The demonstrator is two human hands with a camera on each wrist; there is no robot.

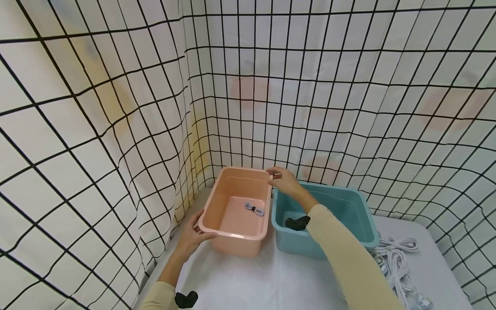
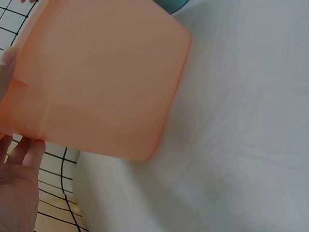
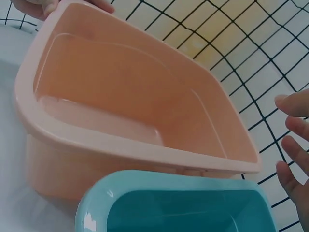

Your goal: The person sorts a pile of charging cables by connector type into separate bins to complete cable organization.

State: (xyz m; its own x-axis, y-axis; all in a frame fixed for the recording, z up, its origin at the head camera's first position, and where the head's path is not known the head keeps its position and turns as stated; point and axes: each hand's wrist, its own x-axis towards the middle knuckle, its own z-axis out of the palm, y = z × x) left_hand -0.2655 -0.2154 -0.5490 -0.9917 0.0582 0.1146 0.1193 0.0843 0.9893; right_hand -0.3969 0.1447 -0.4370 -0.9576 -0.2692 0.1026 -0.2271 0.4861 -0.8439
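Head view: gripping peach bin (image 1: 236, 246) with left hand (image 1: 190, 236), holding right hand (image 1: 286, 181) spread beside its rim; seemingly early, with one tied cable (image 1: 254, 209) inside, white cables (image 1: 399, 269) left on worktop (image 1: 248, 282).

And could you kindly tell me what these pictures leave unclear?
Head: part of the inside of the teal bin, behind the right sleeve.
Head: some white cables, partly behind that sleeve.
Head: the ends of the grey cable in the peach bin, too small.
Left wrist: part of the left hand, past the left edge.
Right wrist: part of the right hand, past the right edge.
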